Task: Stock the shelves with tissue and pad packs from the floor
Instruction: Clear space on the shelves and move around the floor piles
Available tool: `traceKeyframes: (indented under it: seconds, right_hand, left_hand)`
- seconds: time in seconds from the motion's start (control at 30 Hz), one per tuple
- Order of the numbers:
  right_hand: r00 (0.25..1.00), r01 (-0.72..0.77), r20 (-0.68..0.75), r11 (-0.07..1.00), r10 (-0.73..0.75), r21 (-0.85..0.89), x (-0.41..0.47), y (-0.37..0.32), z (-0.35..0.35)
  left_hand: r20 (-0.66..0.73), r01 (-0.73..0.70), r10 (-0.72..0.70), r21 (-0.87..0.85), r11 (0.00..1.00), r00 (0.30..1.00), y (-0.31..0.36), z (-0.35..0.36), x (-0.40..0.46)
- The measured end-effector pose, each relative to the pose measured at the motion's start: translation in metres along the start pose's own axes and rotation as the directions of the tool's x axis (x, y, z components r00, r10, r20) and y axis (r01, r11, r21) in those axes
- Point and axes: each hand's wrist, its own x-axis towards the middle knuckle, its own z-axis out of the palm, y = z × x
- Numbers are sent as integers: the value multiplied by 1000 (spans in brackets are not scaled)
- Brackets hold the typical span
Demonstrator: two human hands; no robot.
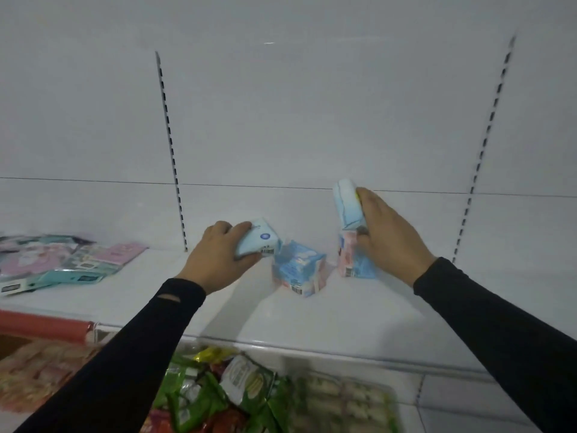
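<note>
Two hands work at the shelf (312, 320): the left hand (215, 260) has fingers clamped on a tilted blue pack (259, 239); the right hand (390, 235) grips an upright pack (346, 201) stacked on another (352, 260), seemingly building a row near the back edge beside the standing middle pack (298, 267).

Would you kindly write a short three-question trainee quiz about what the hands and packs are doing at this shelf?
1. True or false: the left hand grips a pale blue soft pack.
2. How many small blue-and-pink packs stand free on the white shelf between the hands? A) one B) three
3. Fill in: the right hand holds a light blue pack above a ___-and-blue pack it also touches.

Key: 1 true; 2 A, the blue-and-pink pack; 3 pink.
</note>
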Motion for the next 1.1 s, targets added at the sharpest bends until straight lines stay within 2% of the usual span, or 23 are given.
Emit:
traceKeyframes:
  seconds: [0.1, 0.27, 0.43, 0.57, 0.77, 0.93, 1.1]
  right_hand:
    - [999, -32, 12, 991, 34, -130, -42, 14, -39]
    - [989, -139, 3, 947, 147, -291, -128, 50, -119]
    - [951, -302, -66, 854, 303, -425, -239, 95, -207]
    - [880, -460, -166, 712, 445, -531, -360, 126, -288]
    - [706, -669, -329, 436, 628, -603, -570, 150, -420]
    - [454, -784, -392, 149, 800, -603, -729, 145, -497]
    - [255, -818, -457, -62, 852, -572, -839, 132, -536]
  left_hand:
    - [-13, -124, 123, -109, 986, 992, 44, -4, -6]
    - [71, -326, 354, -255, 910, 933, 143, 12, -22]
    - [103, -507, 585, -392, 767, 805, 278, 50, -50]
    - [104, -629, 758, -492, 601, 643, 408, 82, -95]
    - [61, -711, 904, -595, 374, 424, 620, 129, -197]
    - [47, -705, 975, -683, 190, 217, 767, 167, -303]
    - [52, -631, 998, -775, 24, -25, 884, 209, -404]
